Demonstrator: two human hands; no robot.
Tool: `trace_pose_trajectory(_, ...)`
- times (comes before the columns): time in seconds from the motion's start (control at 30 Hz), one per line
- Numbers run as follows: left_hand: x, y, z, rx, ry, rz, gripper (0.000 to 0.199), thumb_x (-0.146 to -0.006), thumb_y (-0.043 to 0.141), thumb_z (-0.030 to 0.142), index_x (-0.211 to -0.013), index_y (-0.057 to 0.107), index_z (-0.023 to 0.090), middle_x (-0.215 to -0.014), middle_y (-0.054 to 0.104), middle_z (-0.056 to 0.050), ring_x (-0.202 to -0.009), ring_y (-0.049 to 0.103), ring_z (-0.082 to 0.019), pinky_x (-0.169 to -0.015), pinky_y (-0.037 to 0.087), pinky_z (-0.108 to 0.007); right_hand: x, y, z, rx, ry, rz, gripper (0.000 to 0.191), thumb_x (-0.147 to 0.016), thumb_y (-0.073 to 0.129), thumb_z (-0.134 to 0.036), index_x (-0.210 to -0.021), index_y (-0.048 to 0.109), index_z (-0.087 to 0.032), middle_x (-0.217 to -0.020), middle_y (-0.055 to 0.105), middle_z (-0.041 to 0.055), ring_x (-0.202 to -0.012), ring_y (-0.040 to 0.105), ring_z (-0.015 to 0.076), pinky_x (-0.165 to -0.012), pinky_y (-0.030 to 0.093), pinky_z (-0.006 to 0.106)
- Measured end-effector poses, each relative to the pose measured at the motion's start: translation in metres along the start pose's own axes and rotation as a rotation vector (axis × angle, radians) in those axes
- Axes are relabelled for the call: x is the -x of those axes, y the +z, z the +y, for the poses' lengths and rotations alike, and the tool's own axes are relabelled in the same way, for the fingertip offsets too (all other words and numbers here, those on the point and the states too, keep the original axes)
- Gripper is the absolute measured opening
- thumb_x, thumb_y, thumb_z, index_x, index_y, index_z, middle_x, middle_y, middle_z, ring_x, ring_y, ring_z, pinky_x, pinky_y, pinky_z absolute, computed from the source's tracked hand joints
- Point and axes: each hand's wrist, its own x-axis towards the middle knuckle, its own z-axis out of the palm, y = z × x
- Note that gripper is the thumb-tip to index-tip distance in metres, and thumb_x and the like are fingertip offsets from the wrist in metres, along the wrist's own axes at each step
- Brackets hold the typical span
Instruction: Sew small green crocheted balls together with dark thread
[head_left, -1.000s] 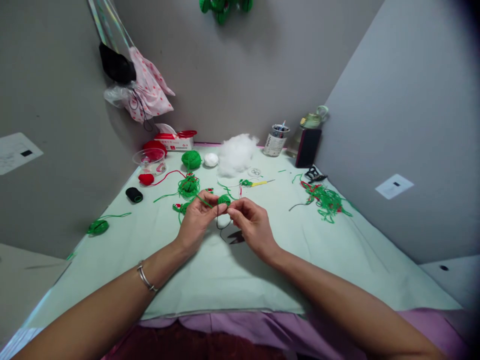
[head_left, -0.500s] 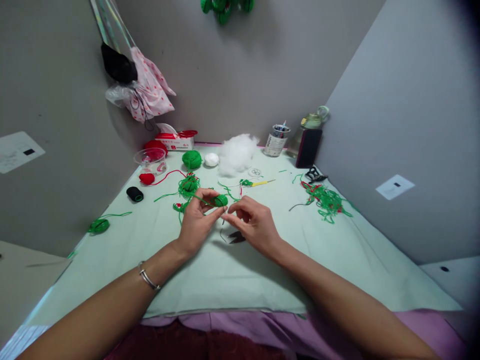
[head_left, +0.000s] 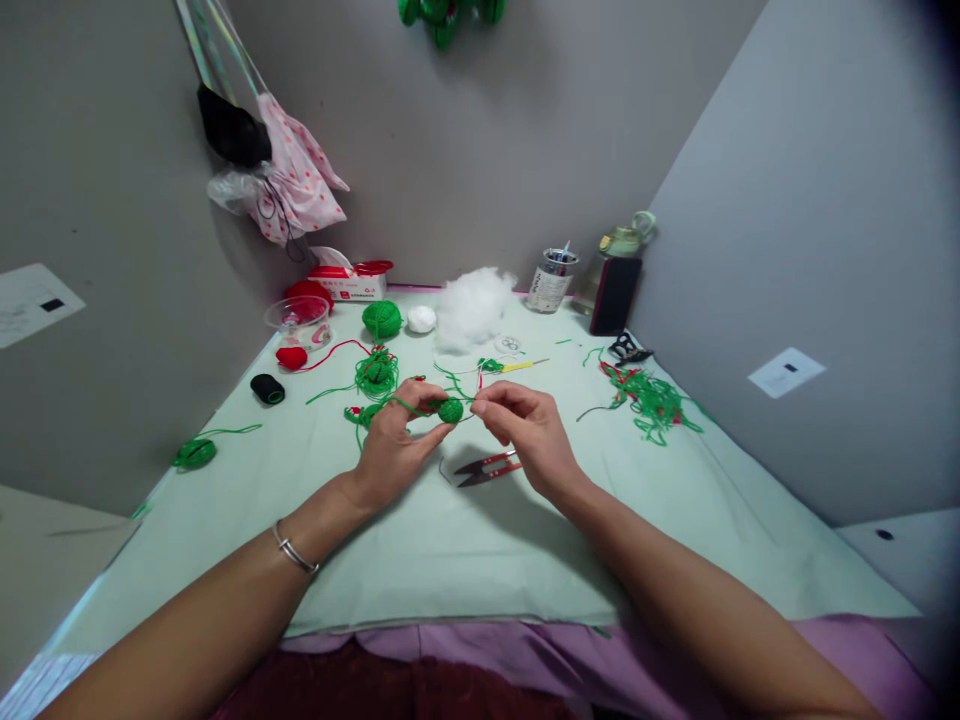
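Observation:
In the head view, my left hand (head_left: 397, 430) is closed around a small green crocheted ball (head_left: 450, 410), held between thumb and fingers above the table. A strand of green yarn runs over the left fingers. Just right of the ball, my right hand (head_left: 529, 425) pinches a thin thread that stretches to the ball; whether a needle is in the pinch is too small to tell. A dark thread loops below it. Thread snips (head_left: 484, 467) with red handles and dark blades lie under my right hand, beside a short bent dark strand (head_left: 444, 470).
Behind my hands are a tangle of green yarn (head_left: 376, 372), a green yarn ball (head_left: 382, 319), white stuffing (head_left: 474, 308) and a yellow-handled crochet hook (head_left: 516, 367). Yarn scraps (head_left: 654, 400) lie right. A phone (head_left: 616, 296) leans on a bottle. Black thread spool (head_left: 268, 389) stands left.
My right hand has moved right and slightly up from the ball, drawing the thread out sideways. The ball has shifted slightly right and down, and the snips' red handles now show.

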Motion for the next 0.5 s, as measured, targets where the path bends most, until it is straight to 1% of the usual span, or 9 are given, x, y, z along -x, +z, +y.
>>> trace_pose_trajectory(0.03, 0.000, 0.000, 0.001, 0.020, -0.008, -0.008, 0.022, -0.084, 0.071, 0.020, -0.104, 0.062, 0.021, -0.102, 0.063, -0.004, -0.095, 0.066, -0.018, -0.090, 0.057, -0.035, -0.001, -0.001, 0.001, -0.020, 0.017, 0.002, 0.016, -0.080, 0.072, -0.030, -0.074, 0.068, -0.016, -0.057, 0.046, -0.0045, -0.053, 0.035, 0.0074, -0.050, 0.027, 0.023)
trace_pose_trajectory(0.1, -0.001, 0.000, 0.001, 0.088, -0.071, -0.002, 0.022, -0.083, 0.072, 0.021, -0.102, 0.062, 0.021, -0.101, 0.063, -0.004, -0.093, 0.066, -0.017, -0.090, 0.056, -0.036, -0.002, -0.002, 0.002, -0.041, 0.049, -0.026, 0.017, -0.081, 0.072, -0.031, -0.075, 0.068, -0.016, -0.056, 0.046, -0.0047, -0.053, 0.035, 0.0072, -0.050, 0.026, 0.023)
trace_pose_trajectory(0.17, -0.002, -0.001, 0.001, 0.168, -0.168, 0.023, 0.026, -0.081, 0.075, 0.024, -0.103, 0.061, 0.020, -0.101, 0.063, -0.004, -0.092, 0.067, -0.018, -0.089, 0.056, -0.036, -0.001, -0.001, 0.002, -0.033, 0.085, -0.093, 0.018, -0.081, 0.072, -0.032, -0.075, 0.067, -0.016, -0.057, 0.045, -0.0051, -0.052, 0.034, 0.0067, -0.050, 0.025, 0.023)
trace_pose_trajectory(0.27, -0.005, -0.002, 0.002, 0.278, -0.309, 0.047, 0.033, -0.078, 0.079, 0.028, -0.103, 0.060, 0.020, -0.099, 0.065, -0.003, -0.089, 0.066, -0.018, -0.082, 0.055, -0.033, 0.002, 0.003, 0.000, 0.021, 0.125, -0.184, 0.022, -0.081, 0.071, -0.035, -0.075, 0.066, -0.015, -0.060, 0.047, -0.0044, -0.054, 0.035, 0.0066, -0.050, 0.026, 0.023)
trace_pose_trajectory(0.4, -0.008, -0.006, 0.003, 0.361, -0.392, 0.051, 0.035, -0.074, 0.082, 0.029, -0.101, 0.061, 0.020, -0.094, 0.065, -0.001, -0.081, 0.063, -0.014, -0.072, 0.052, -0.026, 0.003, 0.004, 0.002, 0.103, 0.098, -0.222, 0.024, -0.084, 0.068, -0.037, -0.077, 0.065, -0.015, -0.065, 0.052, -0.0024, -0.058, 0.041, 0.0078, -0.053, 0.030, 0.023)
trace_pose_trajectory(0.43, -0.009, -0.006, 0.004, 0.379, -0.402, 0.052, 0.034, -0.074, 0.082, 0.029, -0.100, 0.062, 0.020, -0.094, 0.065, -0.001, -0.080, 0.063, -0.013, -0.072, 0.051, -0.025, 0.002, 0.004, 0.003, 0.119, 0.085, -0.222, 0.025, -0.086, 0.067, -0.038, -0.077, 0.065, -0.015, -0.065, 0.053, -0.0024, -0.058, 0.041, 0.0079, -0.053, 0.031, 0.023)
trace_pose_trajectory(0.5, -0.010, -0.007, 0.005, 0.460, -0.424, 0.050, 0.032, -0.076, 0.082, 0.029, -0.100, 0.063, 0.021, -0.094, 0.066, 0.000, -0.083, 0.065, -0.014, -0.077, 0.051, -0.027, 0.001, 0.003, 0.005, 0.145, 0.058, -0.211, 0.028, -0.088, 0.064, -0.040, -0.077, 0.065, -0.015, -0.064, 0.051, -0.0026, -0.057, 0.039, 0.0078, -0.053, 0.030, 0.023)
